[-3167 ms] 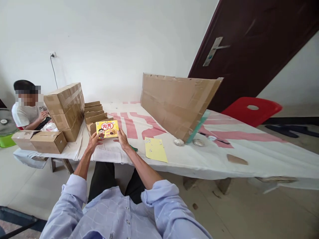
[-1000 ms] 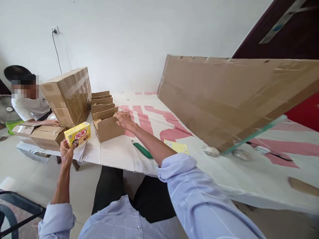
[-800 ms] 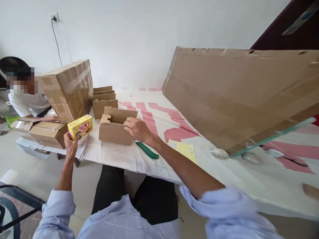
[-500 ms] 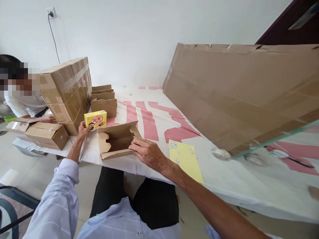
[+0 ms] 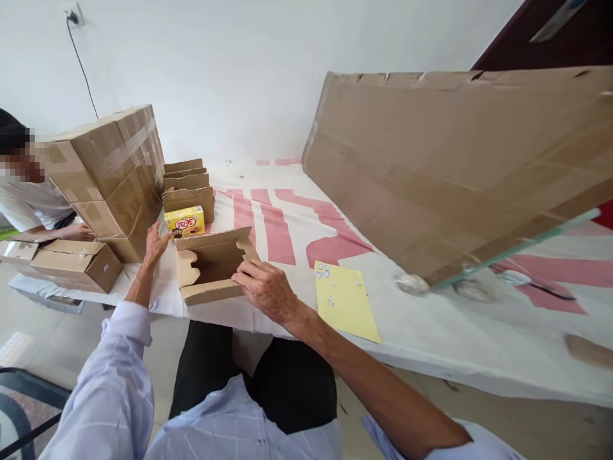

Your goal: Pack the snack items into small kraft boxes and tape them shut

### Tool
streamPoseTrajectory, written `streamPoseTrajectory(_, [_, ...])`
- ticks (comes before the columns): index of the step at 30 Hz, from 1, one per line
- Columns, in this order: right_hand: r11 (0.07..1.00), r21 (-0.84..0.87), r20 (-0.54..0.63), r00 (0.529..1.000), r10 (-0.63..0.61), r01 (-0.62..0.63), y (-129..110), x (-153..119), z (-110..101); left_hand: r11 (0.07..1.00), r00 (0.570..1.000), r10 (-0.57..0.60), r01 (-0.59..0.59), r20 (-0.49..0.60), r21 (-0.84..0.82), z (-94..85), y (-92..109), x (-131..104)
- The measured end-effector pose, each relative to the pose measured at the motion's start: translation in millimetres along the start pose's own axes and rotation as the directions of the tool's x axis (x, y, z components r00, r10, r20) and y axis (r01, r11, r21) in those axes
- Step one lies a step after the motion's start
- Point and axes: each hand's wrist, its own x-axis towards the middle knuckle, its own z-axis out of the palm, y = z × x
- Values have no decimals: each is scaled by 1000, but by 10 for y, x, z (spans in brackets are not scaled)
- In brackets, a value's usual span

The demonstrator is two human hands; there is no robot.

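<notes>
Through the head camera, my left hand (image 5: 156, 241) has its fingers spread, palm turned towards a small yellow printed paperboard box (image 5: 186, 225); the tips are just beside its corner, and I cannot tell whether they touch. That box, smooth-faced and rectangular with a white oval on its front, stands on the worktop (image 5: 421, 348) behind an open-topped brown cardboard carton (image 5: 211, 294). My right hand (image 5: 268, 287) pinches the carton's near right edge between thumb and fingers. The carton has matte walls, raised flaps and a wavy cut-out in its left end flap. Behind the yellow box I see a row of brown cardboard cartons (image 5: 188, 204) with ragged upper edges. To their left, cartons sealed with shiny clear tape form a blocky stack (image 5: 103, 176), near a co-worker in a white short-sleeved top (image 5: 31, 201). Thin white cloth with red shapes covers the worktop. A flat yellow sheet (image 5: 347, 306) lies right of my right hand, and a broad brown cardboard panel (image 5: 431, 166) leans beyond it.
</notes>
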Motion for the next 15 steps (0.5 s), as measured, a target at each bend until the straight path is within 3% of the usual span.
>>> streamPoseTrajectory(3, [999,-17,-13,999,46,-46,-33,12,31,999,992,-42,45,123,-27,-244,106,-527])
streamPoseTrajectory(7, [997,-50,-64,996,59,-62,-150,-52,76,989,925,-73,117,373,-96,-523,204,-1287])
streamPoseTrajectory(9, [996,-60,-103,992,67,-73,-235,-104,101,993,944,-118,121,307,8,-553,202,-1611])
streamPoseTrajectory(12, [991,-52,-115,987,113,-119,-333,-117,166,967,987,-149,132,63,216,-406,148,-1996])
streamPoseTrajectory(15, [987,-64,-101,985,137,-144,-332,54,304,965,986,-144,120,86,232,-79,100,-2176])
